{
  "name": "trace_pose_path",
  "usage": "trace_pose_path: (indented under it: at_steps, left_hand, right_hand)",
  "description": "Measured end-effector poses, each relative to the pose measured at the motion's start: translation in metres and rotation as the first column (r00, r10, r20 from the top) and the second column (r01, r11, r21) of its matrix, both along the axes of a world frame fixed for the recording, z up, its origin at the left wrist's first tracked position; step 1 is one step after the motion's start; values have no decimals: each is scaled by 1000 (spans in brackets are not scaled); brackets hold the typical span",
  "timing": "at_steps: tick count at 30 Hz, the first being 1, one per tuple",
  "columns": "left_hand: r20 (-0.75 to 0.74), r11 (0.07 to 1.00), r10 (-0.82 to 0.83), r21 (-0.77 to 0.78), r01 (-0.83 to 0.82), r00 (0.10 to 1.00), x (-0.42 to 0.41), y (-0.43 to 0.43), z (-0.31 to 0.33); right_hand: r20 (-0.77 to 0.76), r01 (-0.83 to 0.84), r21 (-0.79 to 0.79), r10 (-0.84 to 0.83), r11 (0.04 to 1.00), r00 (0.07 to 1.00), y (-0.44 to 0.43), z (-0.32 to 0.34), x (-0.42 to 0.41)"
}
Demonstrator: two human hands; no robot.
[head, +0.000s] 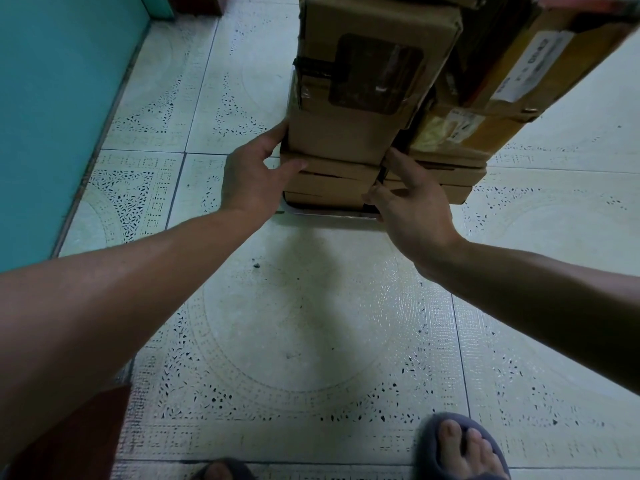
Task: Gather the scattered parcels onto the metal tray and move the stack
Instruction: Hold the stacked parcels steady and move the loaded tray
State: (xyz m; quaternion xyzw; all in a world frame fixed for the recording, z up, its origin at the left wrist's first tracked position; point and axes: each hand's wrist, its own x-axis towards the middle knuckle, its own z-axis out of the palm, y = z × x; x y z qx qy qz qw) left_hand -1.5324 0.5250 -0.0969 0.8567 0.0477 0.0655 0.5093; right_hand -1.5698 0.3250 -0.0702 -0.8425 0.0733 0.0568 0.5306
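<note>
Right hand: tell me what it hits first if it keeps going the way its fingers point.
The right hand points up and away at the stacked parcels; its fingertips already seem to touch the flat lower boxes above the metal tray, though contact is uncertain.

Matt brown cardboard parcels (349,133), some bound in glossy clear tape and bearing white paper labels (530,65), sit on a shiny, smooth metal tray (332,213); the floor tiles (311,323) are pale, embossed and faintly glossy
</note>
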Motion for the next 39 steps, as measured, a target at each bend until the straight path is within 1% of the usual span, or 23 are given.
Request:
trace_pose_path:
  at_steps: [3,6,11,13,18,20,23,28,39]
  left_hand:
    - [1,1000,-2,-19,2,1000,-1,-1,3]
    - [-5,1000,-4,25,5,1000,-1,-2,9]
    - [-7,999,-41,11,41,999,-3,-2,16]
    - [-3,998,-58,-38,58,998,-4,-2,20]
    - [81,978,-67,-191,81,995,-2,-11,38]
    - [102,970,-71,-226,93,992,0,-14,43]
    - [104,968,-71,-232,93,992,2,-15,45]
    - [92,976,-27,-212,46,995,1,-15,50]
    - [97,973,26,-231,-3,995,-3,-24,59]
  right_hand:
    - [5,-13,1,13,1000,1000,0,1,-1]
    - [33,-19,10,18,1000,999,0,6,-1]
    - [105,34,46,-39,998,994,-1,19,1]
    - [132,49,55,-56,997,990,-2,24,3]
    - [187,47,39,-54,998,981,-5,37,10]
    - [216,40,32,-46,999,975,-3,42,13]
    - [228,37,19,-40,999,973,-1,45,16]
    - [240,53,2,-52,999,969,-1,45,19]
    - [271,83,-39,-70,996,960,-3,43,25]
